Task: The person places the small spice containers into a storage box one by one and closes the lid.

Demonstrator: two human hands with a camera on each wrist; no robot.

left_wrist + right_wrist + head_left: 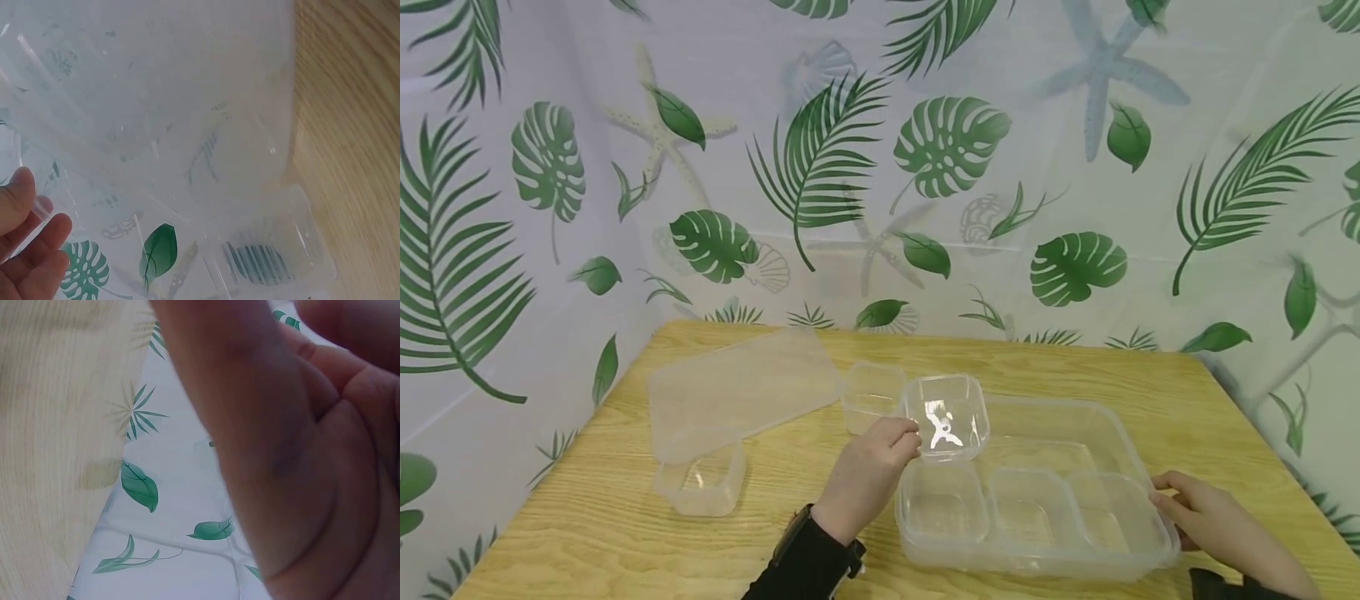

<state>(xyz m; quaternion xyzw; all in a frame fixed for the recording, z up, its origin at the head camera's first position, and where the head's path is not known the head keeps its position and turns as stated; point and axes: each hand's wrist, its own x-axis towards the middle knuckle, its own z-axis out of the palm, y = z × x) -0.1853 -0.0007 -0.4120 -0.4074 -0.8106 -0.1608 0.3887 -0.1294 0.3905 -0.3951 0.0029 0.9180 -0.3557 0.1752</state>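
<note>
My left hand (867, 477) pinches the rim of a small clear plastic container (946, 417), which is raised above the left back part of a large clear plastic box (1037, 565). In the left wrist view, the thumb and fingertips of the left hand (31, 240) hold its thin edge. Small containers stand side by side along the front of the box, among them a left one (942, 504) and a right one (1116, 510). My right hand (1221, 521) grips the box's right end with thumb and fingers. Only part of the right hand (269, 444) shows, blurred, in its wrist view.
A translucent flat lid (741, 387) lies at the left back of the wooden table (587, 542). One small container (703, 483) stands by its front corner, another (871, 396) by its right end. A leaf-printed cloth (850, 167) hangs behind the table.
</note>
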